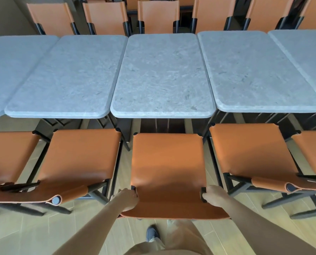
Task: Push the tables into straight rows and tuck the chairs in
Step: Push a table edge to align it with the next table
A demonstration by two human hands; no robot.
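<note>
An orange leather chair (167,162) with a black frame stands right in front of me, its seat front near the edge of the middle grey stone table (162,76). My left hand (128,196) grips the left post of the chair's back. My right hand (211,195) grips the right post. The chair's front edge sits just short of the tabletop, not under it. Several grey tables run side by side in a row across the view.
Matching orange chairs stand to the left (80,159) and right (251,151) of mine, close on both sides. A far row of orange chairs (158,15) lines the tables' other side. Wooden floor (43,232) lies under my feet; my shoe (151,233) shows below the chair.
</note>
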